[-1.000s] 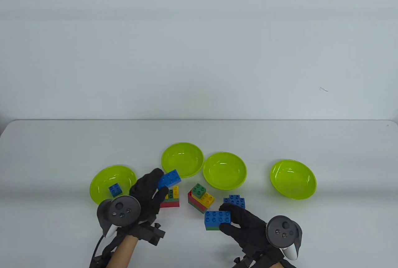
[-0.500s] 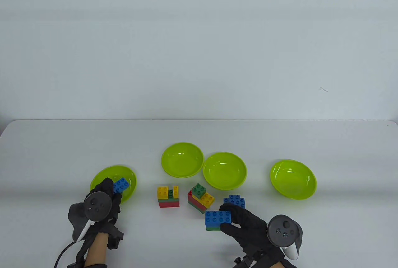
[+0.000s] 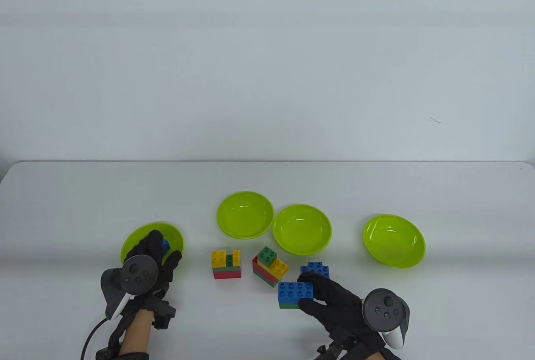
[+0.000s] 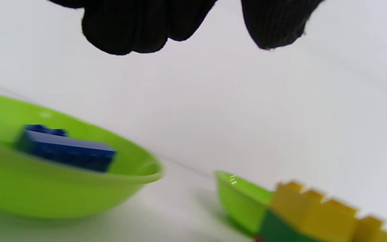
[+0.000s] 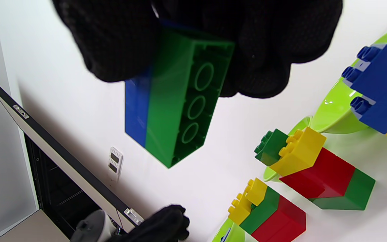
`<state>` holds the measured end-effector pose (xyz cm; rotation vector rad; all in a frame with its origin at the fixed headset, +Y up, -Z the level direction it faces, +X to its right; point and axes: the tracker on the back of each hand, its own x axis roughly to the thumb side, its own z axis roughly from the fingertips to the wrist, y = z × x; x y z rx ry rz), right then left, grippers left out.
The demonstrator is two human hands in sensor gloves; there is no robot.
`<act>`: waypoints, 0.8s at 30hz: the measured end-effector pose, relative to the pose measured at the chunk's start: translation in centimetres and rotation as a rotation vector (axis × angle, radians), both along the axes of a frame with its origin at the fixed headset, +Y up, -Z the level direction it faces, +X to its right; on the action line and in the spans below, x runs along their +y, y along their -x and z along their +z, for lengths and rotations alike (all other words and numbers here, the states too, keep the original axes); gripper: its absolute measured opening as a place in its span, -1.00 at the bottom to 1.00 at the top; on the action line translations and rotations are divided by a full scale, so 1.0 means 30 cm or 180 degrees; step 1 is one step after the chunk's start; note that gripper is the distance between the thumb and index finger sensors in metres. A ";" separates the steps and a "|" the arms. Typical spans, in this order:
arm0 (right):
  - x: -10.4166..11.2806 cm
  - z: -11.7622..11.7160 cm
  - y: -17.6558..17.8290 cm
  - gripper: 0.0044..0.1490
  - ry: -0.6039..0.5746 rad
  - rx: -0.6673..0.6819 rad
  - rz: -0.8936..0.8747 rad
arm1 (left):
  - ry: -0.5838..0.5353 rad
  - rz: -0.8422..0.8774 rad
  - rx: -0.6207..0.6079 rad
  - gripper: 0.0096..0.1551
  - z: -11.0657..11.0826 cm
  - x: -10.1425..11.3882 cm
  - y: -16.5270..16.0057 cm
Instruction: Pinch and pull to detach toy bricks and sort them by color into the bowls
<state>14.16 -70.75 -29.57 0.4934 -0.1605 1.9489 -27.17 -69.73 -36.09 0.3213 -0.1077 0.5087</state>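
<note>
My left hand (image 3: 159, 247) hovers over the leftmost green bowl (image 3: 175, 238), fingers relaxed and holding nothing. A blue brick (image 3: 166, 245) lies in that bowl; in the left wrist view the blue brick (image 4: 66, 151) rests inside the bowl (image 4: 79, 195), below my bare fingertips (image 4: 123, 33). My right hand (image 3: 311, 289) grips a blue-on-green stack (image 3: 292, 293) at its right end, near the front edge. In the right wrist view, fingers and thumb clamp the stack (image 5: 176, 111) from both sides.
A yellow-green-red cluster (image 3: 226, 264) and a green-yellow-red cluster (image 3: 269, 266) stand mid-table. A blue brick on yellow (image 3: 315, 269) sits behind my right hand. Three more green bowls (image 3: 245, 214), (image 3: 302, 229), (image 3: 394, 241) line the back.
My left hand carried a blue brick from the centre to the leftmost bowl and let it go there. The right hand kept its grip, shifting slightly right.
</note>
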 end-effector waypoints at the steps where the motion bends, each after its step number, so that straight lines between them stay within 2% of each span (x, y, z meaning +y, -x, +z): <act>1: 0.000 0.000 0.000 -0.21 0.0003 0.0002 -0.0008 | -0.0054 0.0140 -0.0129 -0.11 0.005 0.017 -0.028; 5: -0.001 0.002 0.002 -0.21 0.0025 0.0033 -0.0044 | -0.0123 0.0794 -0.0938 -0.10 0.038 0.072 -0.198; 8: -0.001 0.004 0.005 -0.21 0.0032 0.0057 -0.0067 | 0.0005 0.0976 -0.1583 -0.08 0.071 0.091 -0.329; 12: -0.002 0.007 0.009 -0.21 0.0036 0.0096 -0.0092 | 0.0174 0.1154 -0.2121 -0.07 0.118 0.084 -0.452; 18: -0.002 0.012 0.014 -0.21 0.0060 0.0137 -0.0166 | 0.0232 0.1174 -0.2533 -0.13 0.153 0.043 -0.524; 24: -0.007 0.014 0.009 -0.21 0.0085 0.0139 -0.0259 | 0.0103 0.1021 -0.2544 -0.16 0.182 0.045 -0.561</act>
